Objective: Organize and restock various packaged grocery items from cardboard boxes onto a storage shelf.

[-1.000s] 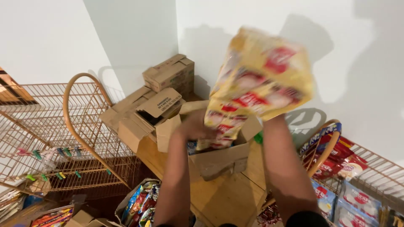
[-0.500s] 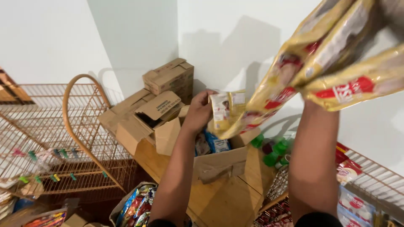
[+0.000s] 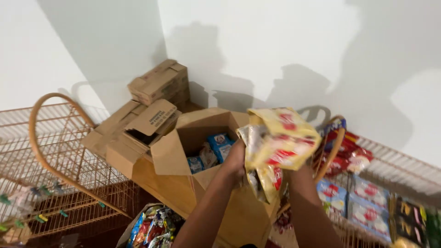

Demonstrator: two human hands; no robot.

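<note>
Both my hands hold a strip of yellow snack packets [image 3: 280,144] with red labels, above the right edge of an open cardboard box [image 3: 183,156]. My left hand [image 3: 235,160] grips the strip's lower left part. My right hand [image 3: 294,169] is mostly hidden behind the packets, only its wrist and forearm showing. Inside the box lie blue and white packets [image 3: 213,149].
More cardboard boxes [image 3: 158,85] are stacked behind, against the white wall. A wire rack with a curved wooden frame [image 3: 50,147] stands left. A wire shelf at right [image 3: 367,197] carries red and blue snack packs. Colourful packets [image 3: 154,227] fill a bin below.
The yellow packet strip has come down from high at the upper right to just over the box. The view has tilted so the box's inside shows.
</note>
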